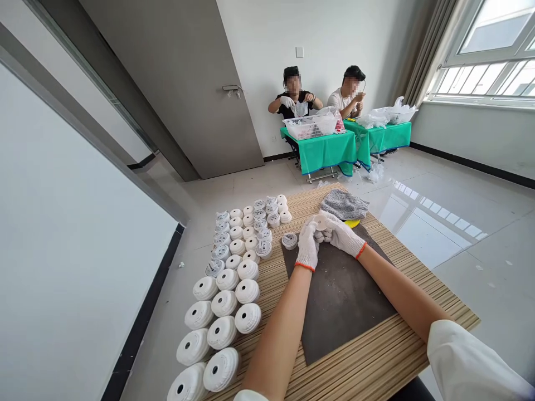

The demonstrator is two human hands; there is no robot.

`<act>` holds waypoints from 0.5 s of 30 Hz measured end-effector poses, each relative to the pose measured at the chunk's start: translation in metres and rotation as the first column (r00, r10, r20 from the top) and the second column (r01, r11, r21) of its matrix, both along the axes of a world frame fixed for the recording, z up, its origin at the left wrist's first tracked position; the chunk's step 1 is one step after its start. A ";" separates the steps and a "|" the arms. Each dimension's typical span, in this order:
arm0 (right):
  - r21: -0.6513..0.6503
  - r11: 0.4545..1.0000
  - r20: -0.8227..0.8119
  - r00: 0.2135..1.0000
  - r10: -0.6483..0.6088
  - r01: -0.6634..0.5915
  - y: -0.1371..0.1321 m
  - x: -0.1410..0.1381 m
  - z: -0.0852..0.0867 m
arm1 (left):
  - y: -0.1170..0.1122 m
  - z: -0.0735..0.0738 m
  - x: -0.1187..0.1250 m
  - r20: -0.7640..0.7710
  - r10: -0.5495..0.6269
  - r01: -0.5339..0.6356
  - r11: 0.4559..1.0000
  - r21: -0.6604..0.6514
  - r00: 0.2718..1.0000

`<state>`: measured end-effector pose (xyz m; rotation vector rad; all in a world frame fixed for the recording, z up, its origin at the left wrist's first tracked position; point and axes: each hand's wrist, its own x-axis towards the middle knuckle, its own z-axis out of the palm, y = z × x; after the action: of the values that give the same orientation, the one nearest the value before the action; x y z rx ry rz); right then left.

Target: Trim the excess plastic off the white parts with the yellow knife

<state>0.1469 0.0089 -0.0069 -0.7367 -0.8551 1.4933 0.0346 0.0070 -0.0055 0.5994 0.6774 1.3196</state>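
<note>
White-knit-gloved left hand (309, 240) and right hand (343, 234) pinch round white plastic-looking piece (320, 223) near dark-grey mat's (343, 303) far edge, likely checking or fitting, next needing steady grip.

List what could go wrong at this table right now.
The round pale piece between the gloved left hand and right hand could slip. The lone round unit beside the left hand might get knocked. The left forearm is close to the nearest rows of white units and could nudge some off the table.
</note>
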 end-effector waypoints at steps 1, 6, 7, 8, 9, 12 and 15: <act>-0.014 1.000 -0.005 1.000 0.015 -0.015 0.000 0.000 0.000 | 0.000 0.000 0.000 -0.004 0.011 -0.011 1.000 -0.015 1.000; -0.066 0.997 -0.029 0.999 0.030 -0.032 0.000 0.000 0.001 | 0.001 0.001 -0.001 -0.029 -0.016 0.015 1.000 -0.013 0.999; -0.073 0.997 -0.031 0.999 0.032 -0.035 0.000 0.000 0.002 | 0.001 0.001 -0.002 -0.030 -0.030 0.030 1.000 -0.003 0.999; -0.077 0.996 -0.032 0.999 0.037 -0.039 0.000 -0.001 0.002 | 0.001 0.000 -0.002 -0.032 -0.038 0.038 0.999 0.005 0.999; -0.082 0.996 -0.032 0.999 0.043 -0.045 -0.001 0.000 0.003 | 0.001 0.000 -0.002 -0.034 -0.040 0.040 0.999 0.010 0.999; -0.096 0.993 -0.029 0.998 0.062 -0.065 -0.002 0.002 0.004 | 0.001 -0.002 -0.003 -0.046 -0.035 0.036 0.999 0.021 0.998; -0.118 0.990 -0.018 0.997 0.081 -0.083 0.000 0.007 0.004 | -0.001 -0.001 -0.004 -0.060 -0.041 0.042 0.999 0.019 0.997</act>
<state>0.1541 0.0089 -0.0033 -0.7862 -0.8002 1.6318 0.0304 0.0060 -0.0063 0.6683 0.6971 1.2759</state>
